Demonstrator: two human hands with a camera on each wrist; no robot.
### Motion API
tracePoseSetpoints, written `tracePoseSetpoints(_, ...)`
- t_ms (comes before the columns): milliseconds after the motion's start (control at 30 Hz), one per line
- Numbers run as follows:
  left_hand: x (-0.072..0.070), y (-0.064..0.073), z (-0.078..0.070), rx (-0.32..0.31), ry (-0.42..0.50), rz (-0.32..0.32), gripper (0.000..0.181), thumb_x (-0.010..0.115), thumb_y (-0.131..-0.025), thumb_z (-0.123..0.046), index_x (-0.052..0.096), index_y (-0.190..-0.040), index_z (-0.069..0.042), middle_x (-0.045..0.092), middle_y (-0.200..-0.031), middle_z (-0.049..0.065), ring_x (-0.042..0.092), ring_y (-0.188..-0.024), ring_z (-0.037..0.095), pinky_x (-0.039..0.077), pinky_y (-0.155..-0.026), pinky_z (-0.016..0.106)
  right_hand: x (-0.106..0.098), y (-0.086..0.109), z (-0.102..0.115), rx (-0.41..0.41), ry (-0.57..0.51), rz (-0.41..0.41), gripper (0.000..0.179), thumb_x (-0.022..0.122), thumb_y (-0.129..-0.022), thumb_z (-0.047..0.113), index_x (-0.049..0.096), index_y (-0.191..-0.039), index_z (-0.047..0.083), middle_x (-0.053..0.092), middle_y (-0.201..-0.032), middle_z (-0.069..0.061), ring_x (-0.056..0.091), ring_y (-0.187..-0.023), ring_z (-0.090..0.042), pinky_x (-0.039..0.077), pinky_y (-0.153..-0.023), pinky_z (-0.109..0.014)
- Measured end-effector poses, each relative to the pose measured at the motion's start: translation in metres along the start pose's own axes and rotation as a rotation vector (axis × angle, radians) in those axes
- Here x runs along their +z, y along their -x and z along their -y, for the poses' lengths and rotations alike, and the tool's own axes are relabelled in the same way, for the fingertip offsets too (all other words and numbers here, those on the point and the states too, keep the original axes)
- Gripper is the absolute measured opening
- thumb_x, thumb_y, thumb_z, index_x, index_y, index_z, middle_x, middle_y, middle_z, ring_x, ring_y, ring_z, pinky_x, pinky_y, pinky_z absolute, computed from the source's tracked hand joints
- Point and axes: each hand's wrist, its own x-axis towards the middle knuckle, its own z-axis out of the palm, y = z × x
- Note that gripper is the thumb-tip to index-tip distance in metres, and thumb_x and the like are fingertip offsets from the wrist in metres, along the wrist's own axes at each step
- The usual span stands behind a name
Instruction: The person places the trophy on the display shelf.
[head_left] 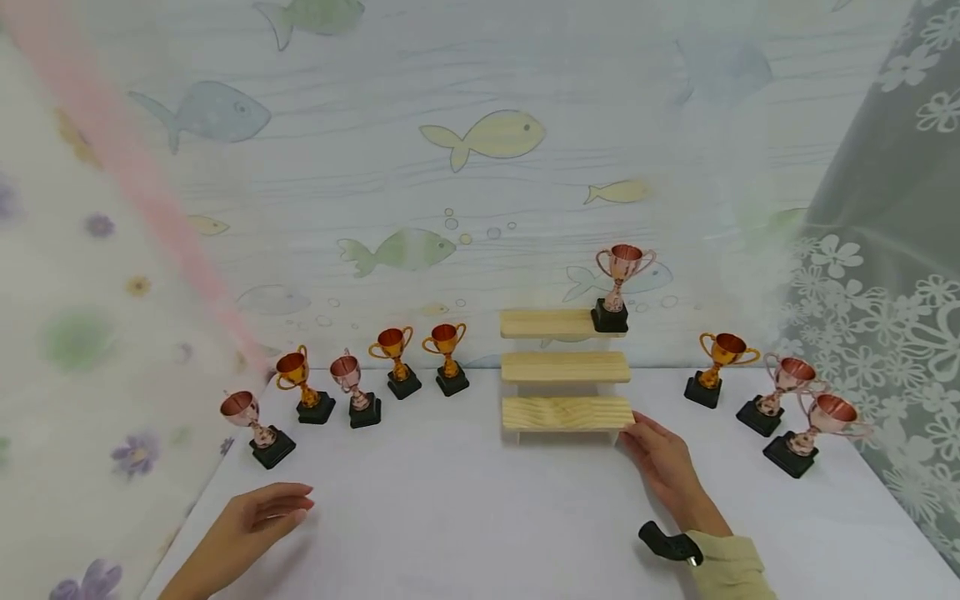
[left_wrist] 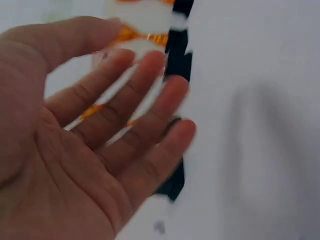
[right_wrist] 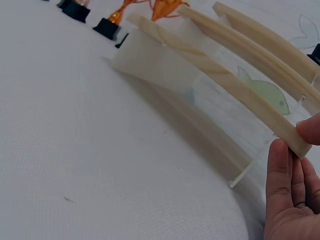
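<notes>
The right hand (head_left: 660, 462) rests at the right end of the lowest step of the wooden stand (head_left: 566, 367), fingers nearly straight and fingertips touching the plank's end; the right wrist view shows the thumb tip over the plank end and the fingers just under it, so whether this is a light pinch or mere contact cannot be told. The left hand (head_left: 251, 525) hovers low over the table (head_left: 465, 517) at the near left, held wide and holding nothing, with the nearest trophy (head_left: 255, 429) just beyond its fingertips.

One rose-coloured trophy (head_left: 618, 287) stands on the right end of the top step. Five trophies line the table on the left and three more (head_left: 772, 400) on the right, all upright and apart.

The step in hand seems to be steadying or squaring the stand. A next move would likely call for the empty left hand to close round a trophy stem, lifting it upright and clear of its neighbours.
</notes>
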Motion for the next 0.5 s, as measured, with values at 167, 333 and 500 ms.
tracePoseSetpoints(167, -0.024, 0.016, 0.021, -0.175, -0.131, -0.179, 0.047, 0.067, -0.100, -0.022, 0.056, -0.134, 0.009, 0.069, -0.122, 0.021, 0.068, -0.093, -0.001, 0.058, -0.079, 0.016, -0.001, 0.001, 0.001, 0.003, -0.013, 0.006, 0.063, 0.053, -0.102, 0.004, 0.023, -0.157, -0.005, 0.061, -0.108, 0.012, 0.063, -0.101, 0.003, 0.051, -0.100, -0.017)
tracePoseSetpoints(333, -0.024, 0.013, 0.026, -0.203, -0.088, -0.513, 0.074, 0.074, -0.096, -0.028, 0.038, -0.151, 0.004, 0.053, -0.139, 0.030, 0.045, -0.088, -0.025, 0.048, -0.072, 0.000, -0.002, 0.000, 0.001, 0.011, -0.005, -0.003, 0.063, 0.054, -0.102, 0.005, 0.024, -0.158, -0.004, 0.060, -0.113, 0.010, 0.063, -0.101, 0.003, 0.052, -0.099, -0.016)
tracePoseSetpoints(500, -0.021, -0.008, 0.022, -0.210, 0.132, -0.684, 0.095, 0.077, -0.092, -0.025, 0.015, -0.164, -0.015, 0.030, -0.162, 0.019, 0.048, -0.133, 0.004, 0.043, -0.097, 0.002, -0.002, -0.001, 0.001, 0.010, -0.021, -0.008, 0.063, 0.054, -0.102, 0.004, 0.025, -0.158, -0.004, 0.061, -0.110, 0.012, 0.063, -0.101, 0.003, 0.052, -0.099, -0.017)
